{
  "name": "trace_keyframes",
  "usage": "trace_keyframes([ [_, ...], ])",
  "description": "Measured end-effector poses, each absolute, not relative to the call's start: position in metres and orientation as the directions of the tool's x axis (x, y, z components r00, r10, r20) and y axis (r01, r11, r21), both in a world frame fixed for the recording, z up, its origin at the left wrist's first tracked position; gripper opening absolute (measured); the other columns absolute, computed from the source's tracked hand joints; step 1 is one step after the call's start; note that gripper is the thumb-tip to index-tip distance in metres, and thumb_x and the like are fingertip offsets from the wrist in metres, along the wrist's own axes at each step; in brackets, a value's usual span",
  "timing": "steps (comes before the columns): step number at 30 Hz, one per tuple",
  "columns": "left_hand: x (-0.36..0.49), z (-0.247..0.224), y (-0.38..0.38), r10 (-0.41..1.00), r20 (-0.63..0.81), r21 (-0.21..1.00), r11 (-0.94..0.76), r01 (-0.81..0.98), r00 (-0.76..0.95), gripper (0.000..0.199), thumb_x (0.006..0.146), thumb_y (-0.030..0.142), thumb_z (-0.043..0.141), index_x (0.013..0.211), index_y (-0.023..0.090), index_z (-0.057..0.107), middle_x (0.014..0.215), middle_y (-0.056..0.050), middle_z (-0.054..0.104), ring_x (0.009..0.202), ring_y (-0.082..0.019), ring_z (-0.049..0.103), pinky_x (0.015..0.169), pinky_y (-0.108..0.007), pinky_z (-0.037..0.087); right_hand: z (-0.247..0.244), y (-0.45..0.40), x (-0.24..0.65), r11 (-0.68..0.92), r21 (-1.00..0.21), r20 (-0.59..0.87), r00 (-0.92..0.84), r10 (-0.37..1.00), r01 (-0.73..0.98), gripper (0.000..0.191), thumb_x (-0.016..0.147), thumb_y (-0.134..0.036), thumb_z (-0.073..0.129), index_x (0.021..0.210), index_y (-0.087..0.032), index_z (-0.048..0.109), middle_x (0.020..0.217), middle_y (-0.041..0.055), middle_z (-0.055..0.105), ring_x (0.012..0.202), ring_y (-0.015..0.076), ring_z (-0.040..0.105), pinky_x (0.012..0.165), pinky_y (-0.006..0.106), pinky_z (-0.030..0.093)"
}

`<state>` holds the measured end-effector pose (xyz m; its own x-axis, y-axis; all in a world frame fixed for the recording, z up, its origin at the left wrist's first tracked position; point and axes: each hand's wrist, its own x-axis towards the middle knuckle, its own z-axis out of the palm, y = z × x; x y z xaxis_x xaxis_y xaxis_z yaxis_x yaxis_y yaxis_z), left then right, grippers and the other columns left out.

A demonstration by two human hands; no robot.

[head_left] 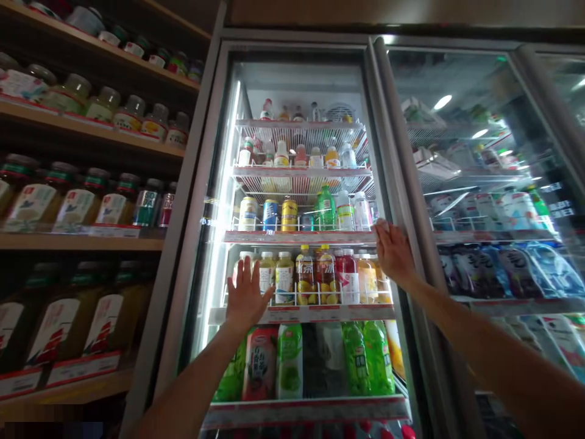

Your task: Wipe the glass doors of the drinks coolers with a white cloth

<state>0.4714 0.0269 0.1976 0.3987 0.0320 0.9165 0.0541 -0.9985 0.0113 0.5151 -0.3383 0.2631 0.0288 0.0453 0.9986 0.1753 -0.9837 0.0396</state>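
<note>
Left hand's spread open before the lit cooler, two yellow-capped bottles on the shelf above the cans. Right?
Not quite: the head view shows the two yellow-capped bottles on the shelf below the cans. The left hand is indeed spread open before the lit cooler.

Tall glass-front fridge [297,237], upright, w/ grey metal frame [388,152], lit inside; rt of wooden shelves [68,241]

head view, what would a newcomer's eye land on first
Likely the brightly lit drinks cooler in the middle, its rows of bottles and cans standing out against the dimmer shelves on the left. Then the bare left hand, raised and spread before a lower row of bottles, and the right hand, raised near the cooler's right edge.
</note>
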Motion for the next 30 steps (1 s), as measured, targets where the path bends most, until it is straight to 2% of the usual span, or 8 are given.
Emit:
trace_keyframes([
  [5, 0.469, 0.2, 0.025, 0.035, 0.903, 0.009, -0.998, 0.061, 0.428, 0.071, 0.085, 0.05, 0.037, 0.141, 0.01, 0.017, 0.15, -0.015, 0.006, 0.138, -0.03, 0.006, 0.107, -0.054, 0.018, 0.284, -0.296, 0.511, -0.978, -0.066, 0.998, 0.03, -0.062, 0.195, 0.049, 0.088, -0.025, 0.03, 0.136, -0.017, 0.036, 0.145, 0.0166, 0.027, 0.131, 0.0356, 0.026, 0.097, 0.06, 0.027],
  [11, 0.47, 0.2, 0.027, 0.03, 0.901, -0.007, -0.996, 0.084, 0.433, 0.071, 0.085, 0.05, 0.037, 0.14, 0.01, 0.018, 0.15, -0.015, 0.006, 0.138, -0.03, 0.006, 0.107, -0.054, 0.02, 0.236, -0.264, 0.506, -0.805, 0.527, 0.822, 0.078, 0.565, 0.271, 0.051, 0.086, -0.018, 0.037, 0.135, -0.032, 0.037, 0.146, 0.0033, 0.03, 0.135, 0.025, 0.022, 0.105, 0.051, 0.022],
  [13, 0.47, 0.199, 0.028, 0.028, 0.902, -0.01, -0.996, 0.087, 0.432, 0.071, 0.085, 0.05, 0.038, 0.141, 0.01, 0.018, 0.15, -0.015, 0.006, 0.138, -0.03, 0.006, 0.106, -0.054, 0.02, 0.25, -0.273, 0.507, -0.861, 0.445, 0.881, 0.052, 0.471, 0.247, 0.048, 0.087, -0.018, 0.036, 0.133, -0.03, 0.04, 0.144, 0.0053, 0.033, 0.133, 0.0261, 0.025, 0.103, 0.051, 0.025],
  [16, 0.471, 0.198, 0.027, 0.029, 0.906, -0.006, -0.997, 0.082, 0.423, 0.072, 0.085, 0.049, 0.039, 0.141, 0.011, 0.017, 0.15, -0.015, 0.006, 0.138, -0.029, 0.005, 0.107, -0.054, 0.019, 0.276, -0.282, 0.508, -0.975, 0.071, 0.998, -0.012, 0.07, 0.21, 0.044, 0.089, -0.023, 0.032, 0.132, -0.02, 0.043, 0.141, 0.0145, 0.035, 0.129, 0.032, 0.031, 0.098, 0.056, 0.029],
  [18, 0.472, 0.197, 0.027, 0.027, 0.91, -0.003, -0.997, 0.072, 0.414, 0.072, 0.084, 0.05, 0.039, 0.141, 0.011, 0.016, 0.15, -0.015, 0.005, 0.138, -0.029, 0.005, 0.107, -0.054, 0.019, 0.274, -0.273, 0.507, -0.975, 0.027, 1.0, -0.013, 0.024, 0.22, 0.044, 0.09, -0.024, 0.033, 0.132, -0.02, 0.043, 0.142, 0.0151, 0.034, 0.129, 0.0326, 0.031, 0.098, 0.057, 0.028],
  [24, 0.475, 0.195, 0.034, -0.012, 0.914, -0.037, -0.998, 0.053, 0.406, 0.073, 0.084, 0.051, 0.039, 0.141, 0.012, 0.018, 0.15, -0.014, 0.007, 0.138, -0.029, 0.007, 0.107, -0.054, 0.021, 0.224, -0.235, 0.499, -0.667, 0.665, 0.695, 0.05, 0.717, 0.335, 0.051, 0.085, -0.019, 0.042, 0.133, -0.034, 0.038, 0.145, 0.0007, 0.032, 0.135, 0.0232, 0.021, 0.106, 0.05, 0.02],
  [26, 0.475, 0.196, 0.036, -0.019, 0.907, -0.048, -0.997, 0.059, 0.42, 0.073, 0.083, 0.052, 0.04, 0.14, 0.011, 0.019, 0.15, -0.014, 0.008, 0.138, -0.029, 0.007, 0.107, -0.053, 0.021, 0.237, -0.247, 0.502, -0.732, 0.608, 0.755, 0.061, 0.653, 0.308, 0.05, 0.086, -0.018, 0.04, 0.133, -0.034, 0.039, 0.144, 0.0007, 0.033, 0.134, 0.0225, 0.023, 0.106, 0.049, 0.021],
  [30, 0.473, 0.192, 0.035, -0.016, 0.908, -0.045, -0.997, 0.058, 0.418, 0.074, 0.083, 0.052, 0.04, 0.141, 0.012, 0.018, 0.15, -0.014, 0.007, 0.138, -0.029, 0.005, 0.107, -0.053, 0.02, 0.268, -0.29, 0.51, -0.963, 0.168, 0.985, 0.006, 0.173, 0.209, 0.044, 0.09, -0.022, 0.032, 0.133, -0.024, 0.042, 0.143, 0.0106, 0.034, 0.131, 0.028, 0.029, 0.1, 0.052, 0.029],
])
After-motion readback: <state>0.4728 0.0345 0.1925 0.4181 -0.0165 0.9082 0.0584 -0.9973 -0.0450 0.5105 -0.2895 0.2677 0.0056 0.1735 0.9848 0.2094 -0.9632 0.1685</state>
